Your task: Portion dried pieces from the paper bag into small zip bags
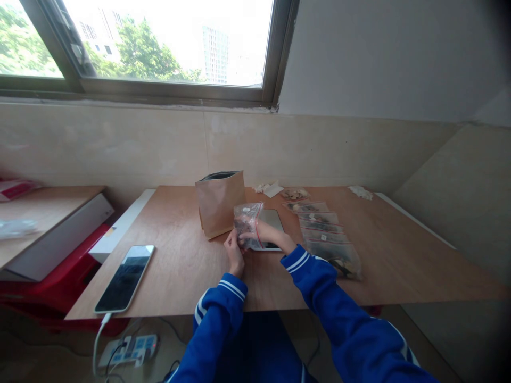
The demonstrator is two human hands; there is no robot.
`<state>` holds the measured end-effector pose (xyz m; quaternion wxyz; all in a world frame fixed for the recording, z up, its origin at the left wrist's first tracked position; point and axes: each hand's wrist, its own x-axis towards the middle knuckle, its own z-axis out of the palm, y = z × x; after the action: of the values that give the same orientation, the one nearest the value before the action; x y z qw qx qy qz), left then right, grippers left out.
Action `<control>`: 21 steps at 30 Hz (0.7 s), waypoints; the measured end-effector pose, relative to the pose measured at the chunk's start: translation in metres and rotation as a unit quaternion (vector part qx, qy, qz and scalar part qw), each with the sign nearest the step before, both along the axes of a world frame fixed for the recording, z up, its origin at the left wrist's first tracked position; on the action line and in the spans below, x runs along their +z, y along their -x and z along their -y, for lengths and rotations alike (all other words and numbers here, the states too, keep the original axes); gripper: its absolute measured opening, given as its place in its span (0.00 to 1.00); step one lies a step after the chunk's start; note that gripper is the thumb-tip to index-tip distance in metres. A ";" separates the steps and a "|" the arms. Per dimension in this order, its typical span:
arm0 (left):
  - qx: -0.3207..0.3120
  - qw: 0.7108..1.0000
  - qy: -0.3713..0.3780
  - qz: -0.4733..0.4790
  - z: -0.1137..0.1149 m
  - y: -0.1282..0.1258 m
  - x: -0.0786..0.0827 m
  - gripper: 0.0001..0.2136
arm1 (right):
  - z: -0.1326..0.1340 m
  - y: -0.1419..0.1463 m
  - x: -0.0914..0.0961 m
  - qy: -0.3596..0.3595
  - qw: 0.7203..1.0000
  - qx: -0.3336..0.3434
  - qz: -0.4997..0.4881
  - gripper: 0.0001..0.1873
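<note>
Head view: from where I'm standing, L hand (pixel 235 254) pinches a clear zip bag (pixel 247 214) low down; R hand (pixel 272 234) is in thru its red-edged mouth, can't tell if gripping anything. Bag's btwn brown paper pouch (pixel 221 205) & filled zip bags (pixel 329 244), partly over a flat device (pixel 273 217) on the tbl (pixel 179 276).

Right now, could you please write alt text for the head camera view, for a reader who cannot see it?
A person's left hand holds a clear zip bag while the right hand reaches into it, over a brown table. An open paper bag stands behind to the left, more zip bags lie to the right, and a phone lies at far left.
</note>
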<state>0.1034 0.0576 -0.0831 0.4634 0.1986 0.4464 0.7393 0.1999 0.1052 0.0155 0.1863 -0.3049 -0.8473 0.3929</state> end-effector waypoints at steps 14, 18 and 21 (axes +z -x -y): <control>0.085 0.993 -0.003 -0.086 -0.005 0.004 -0.008 0.19 | 0.001 0.006 -0.018 0.017 0.999 0.043 0.001 0.15; 0.073 0.995 -0.021 -0.059 -0.002 0.003 -0.004 0.20 | 0.004 0.010 -0.018 -0.016 1.000 0.021 -0.012 0.14; 0.076 0.995 -0.032 -0.053 -0.002 0.003 -0.002 0.18 | 0.005 0.011 -0.016 -0.049 0.999 0.019 -0.006 0.14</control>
<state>0.1001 0.0598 -0.0856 0.3747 0.2181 0.4604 0.7747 0.1884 0.1000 -0.0001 0.1984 -0.2772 -0.8702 0.3559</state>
